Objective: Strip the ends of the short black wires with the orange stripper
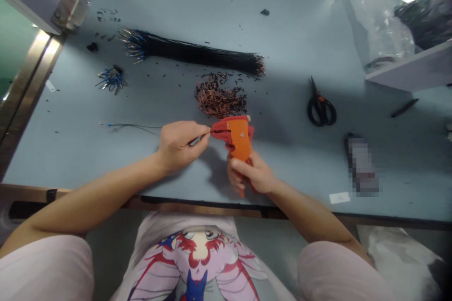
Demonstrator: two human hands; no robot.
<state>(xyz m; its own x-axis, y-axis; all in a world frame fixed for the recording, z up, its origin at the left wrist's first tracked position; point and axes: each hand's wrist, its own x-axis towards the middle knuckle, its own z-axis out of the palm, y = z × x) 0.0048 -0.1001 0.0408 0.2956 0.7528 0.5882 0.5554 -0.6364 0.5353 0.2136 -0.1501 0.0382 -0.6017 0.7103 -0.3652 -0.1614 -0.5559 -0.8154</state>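
Observation:
My left hand [181, 145] pinches a thin black wire [141, 126] near one end. The wire runs left over the table to a blue and silver tip. Its held end meets the jaws of an orange and red wire stripper [240, 138]. My right hand [252, 171] is wrapped round the stripper's handles. Just behind the tool lies a pile of short copper and black scraps [221, 99]. Farther back a long bundle of black wires [201, 54] lies across the table, blue connectors at its left end, bare copper ends at its right.
Black scissors [321, 109] and a blurred phone-like object [363, 164] lie to the right. A small cluster of blue connectors [113, 79] is at the left. Clear plastic bags [383, 23] stand at the back right, near a black pen [405, 108].

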